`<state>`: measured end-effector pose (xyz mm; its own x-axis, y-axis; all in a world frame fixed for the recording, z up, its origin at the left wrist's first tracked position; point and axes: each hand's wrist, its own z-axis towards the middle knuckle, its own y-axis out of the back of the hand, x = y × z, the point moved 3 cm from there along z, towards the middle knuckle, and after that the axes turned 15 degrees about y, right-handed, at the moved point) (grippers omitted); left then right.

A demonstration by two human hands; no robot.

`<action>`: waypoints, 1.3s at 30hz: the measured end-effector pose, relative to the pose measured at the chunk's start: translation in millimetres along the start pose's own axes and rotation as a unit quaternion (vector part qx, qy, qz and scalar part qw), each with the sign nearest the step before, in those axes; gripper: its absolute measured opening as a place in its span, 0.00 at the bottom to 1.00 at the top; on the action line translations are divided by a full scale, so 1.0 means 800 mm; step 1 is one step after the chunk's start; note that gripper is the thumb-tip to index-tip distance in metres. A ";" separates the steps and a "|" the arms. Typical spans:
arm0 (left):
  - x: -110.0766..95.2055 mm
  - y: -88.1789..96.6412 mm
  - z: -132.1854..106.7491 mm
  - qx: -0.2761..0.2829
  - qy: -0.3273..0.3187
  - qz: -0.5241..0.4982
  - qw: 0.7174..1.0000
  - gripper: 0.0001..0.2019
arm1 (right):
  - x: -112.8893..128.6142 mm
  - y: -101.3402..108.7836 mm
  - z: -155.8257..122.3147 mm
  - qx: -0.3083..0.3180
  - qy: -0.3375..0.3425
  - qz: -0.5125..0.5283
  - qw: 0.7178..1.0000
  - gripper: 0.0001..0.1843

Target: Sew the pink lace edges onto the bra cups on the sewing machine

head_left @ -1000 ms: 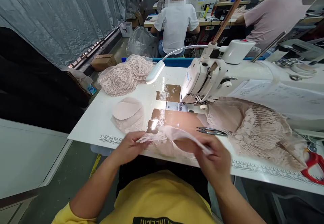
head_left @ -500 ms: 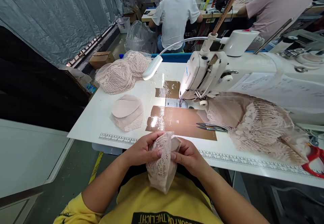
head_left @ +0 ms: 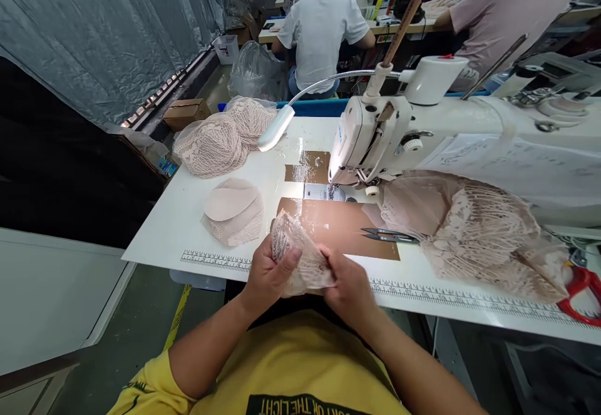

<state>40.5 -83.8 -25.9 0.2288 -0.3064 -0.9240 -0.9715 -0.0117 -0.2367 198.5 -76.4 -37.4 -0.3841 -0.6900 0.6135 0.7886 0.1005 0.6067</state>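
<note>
Pale pink openwork lace piece (head_left: 307, 263) over the white flat sewing table's (head_left: 164, 233) near edge.
Clamped in left hand (head_left: 268, 272) and right hand (head_left: 351, 288); partly hiding the glossy brown flat sheet (head_left: 347, 230).

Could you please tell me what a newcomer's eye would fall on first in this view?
Probably the white sewing machine, reaching in from the right over the white table. Next might come the pale lace piece, held between the left hand and the right hand at the table's near edge. The red scissors handle also stands out at the far right.
</note>
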 end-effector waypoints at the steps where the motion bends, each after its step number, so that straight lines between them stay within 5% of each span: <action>1: 0.001 0.003 -0.001 0.011 0.006 0.004 1.000 0.15 | -0.010 0.008 -0.002 -0.002 -0.018 -0.018 1.000 0.17; 5: 0.005 0.018 -0.003 0.064 0.034 0.038 0.997 0.19 | -0.045 0.046 -0.012 -0.059 -0.082 -0.078 0.992 0.09; 8: 0.007 0.022 -0.003 0.095 0.027 0.075 0.992 0.15 | -0.048 0.058 -0.013 -0.095 -0.109 0.014 0.989 0.09; 11: 0.006 0.014 -0.004 0.149 0.026 0.114 0.982 0.14 | -0.027 0.054 0.004 -0.069 -0.043 0.152 0.985 0.24; 14: 0.004 0.005 -0.007 0.194 0.031 0.154 0.968 0.13 | -0.003 0.046 0.028 0.003 0.024 0.168 0.985 0.32; 20: -0.005 0.015 -0.004 0.122 0.012 0.272 0.954 0.07 | 0.009 0.042 0.042 0.001 0.056 0.047 0.997 0.01; 24: -0.008 0.017 0.000 0.108 0.018 0.267 0.958 0.05 | 0.014 0.042 0.037 -0.006 0.087 0.086 0.992 0.08; 31: -0.010 0.009 0.004 0.156 0.030 0.260 0.952 0.05 | 0.004 0.030 0.038 0.103 -0.065 0.273 0.954 0.10; 39: -0.015 0.008 0.008 0.168 0.053 0.256 0.950 0.05 | -0.002 0.029 0.049 0.107 -0.023 0.303 0.947 0.09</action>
<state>32.2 -74.1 -18.1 -0.2940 -0.2846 -0.9125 -0.8749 0.4645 0.1370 198.4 -44.8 -4.4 0.0838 -0.4273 0.9002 0.7573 0.6145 0.2212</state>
